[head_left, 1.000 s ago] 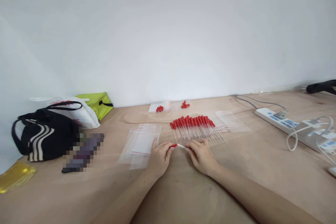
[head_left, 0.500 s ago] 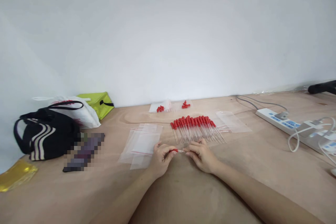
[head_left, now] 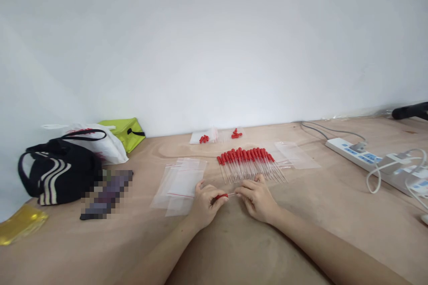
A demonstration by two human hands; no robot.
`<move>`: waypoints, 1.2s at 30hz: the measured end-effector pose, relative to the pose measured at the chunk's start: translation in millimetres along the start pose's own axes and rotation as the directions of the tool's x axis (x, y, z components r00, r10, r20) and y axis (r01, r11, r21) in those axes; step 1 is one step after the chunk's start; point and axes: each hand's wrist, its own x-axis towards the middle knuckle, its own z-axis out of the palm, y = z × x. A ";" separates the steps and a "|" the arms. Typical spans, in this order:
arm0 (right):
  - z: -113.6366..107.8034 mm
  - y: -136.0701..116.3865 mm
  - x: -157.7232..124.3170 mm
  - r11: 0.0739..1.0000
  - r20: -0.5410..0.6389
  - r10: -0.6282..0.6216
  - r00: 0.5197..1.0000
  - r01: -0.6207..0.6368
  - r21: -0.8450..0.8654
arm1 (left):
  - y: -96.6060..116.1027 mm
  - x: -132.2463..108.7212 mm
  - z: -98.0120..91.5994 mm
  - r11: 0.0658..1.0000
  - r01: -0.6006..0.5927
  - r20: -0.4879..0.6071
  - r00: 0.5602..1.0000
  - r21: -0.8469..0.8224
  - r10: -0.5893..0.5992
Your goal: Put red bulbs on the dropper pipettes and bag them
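Observation:
Between my hands is a glass dropper with a red rubber bulb (head_left: 222, 196). My left hand (head_left: 205, 204) pinches the bulb between thumb and fingers. The fingertips of my right hand (head_left: 256, 198) close on the thin clear tube, most of which they hide. Just beyond my hands, a row of droppers (head_left: 245, 160) lies side by side, red bulbs toward the wall and glass tubes toward me. Several clear zip bags (head_left: 182, 185) with red seal lines overlap to the left of my left hand.
Loose red bulbs (head_left: 203, 139) and more red bulbs (head_left: 236, 133) lie on plastic bags near the wall. A clear bag (head_left: 297, 155) is right of the row. Power strip (head_left: 354, 153) and cables are at right; black bag (head_left: 67, 171), green bag (head_left: 125, 133) and gold packet (head_left: 23, 225) at left.
My left thumb and fingers have shifted on the red bulb, so more of it shows. My right fingertips remain on the tube. The row of droppers has not moved.

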 end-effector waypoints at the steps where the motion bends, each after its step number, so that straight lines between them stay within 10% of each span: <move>1: 0.4 -0.3 0.2 1.000 -0.003 -0.004 1.000 0.004 0.015 | 0.0 0.0 -0.1 1.000 -0.014 -0.007 1.000 0.002 0.014; 25: 1.5 0.3 3.5 0.997 0.128 0.075 0.989 -0.076 0.000 | -8.4 7.7 -7.6 0.992 -0.050 -0.059 0.997 0.113 0.057; 32: 6.2 8.8 3.7 0.982 -0.098 0.176 0.979 -0.182 -0.050 | -33.6 7.6 -21.5 0.879 0.260 -0.270 0.950 0.399 -0.159; 36: 18.2 5.0 20.6 0.965 -0.230 0.250 0.941 -0.261 -0.019 | -47.6 8.5 -24.3 0.740 0.446 -0.113 0.883 0.504 -0.455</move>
